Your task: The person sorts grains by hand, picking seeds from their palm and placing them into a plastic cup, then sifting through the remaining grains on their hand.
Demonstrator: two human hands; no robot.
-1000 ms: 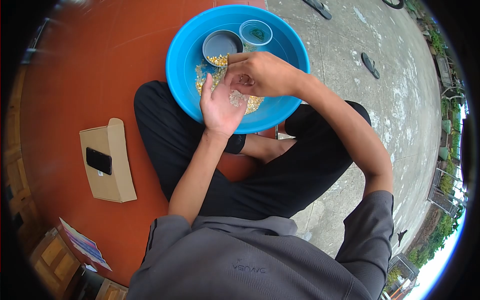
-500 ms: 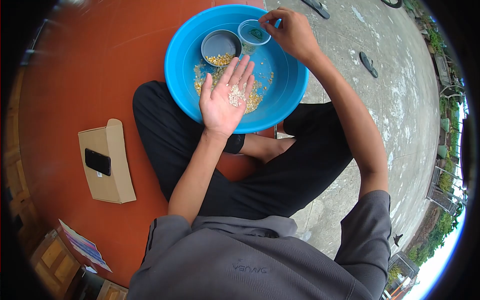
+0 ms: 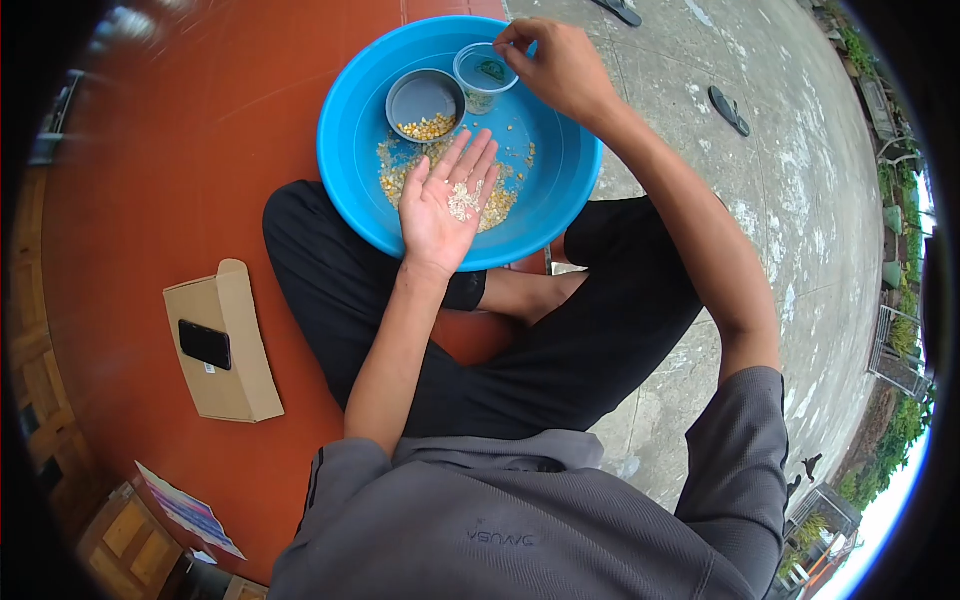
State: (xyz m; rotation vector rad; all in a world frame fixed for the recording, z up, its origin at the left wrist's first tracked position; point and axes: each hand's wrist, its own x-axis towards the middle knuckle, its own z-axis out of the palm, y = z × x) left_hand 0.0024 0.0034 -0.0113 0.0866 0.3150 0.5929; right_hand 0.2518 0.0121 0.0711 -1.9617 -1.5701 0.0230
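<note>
My left hand [image 3: 438, 222] is open, palm up, with pale, flaky bits [image 3: 463, 202] lying loose on it; my right hand [image 3: 568, 75] curls its fingers toward the thumb at the clear plastic cup [image 3: 480, 103], but I can't tell whether the tips meet or pinch anything. Beside the cup, a round grey bowl [image 3: 424, 94] holds yellow kernels [image 3: 428, 128], all inside the wide blue plastic basin [image 3: 560, 170], top centre of the frame.
</note>
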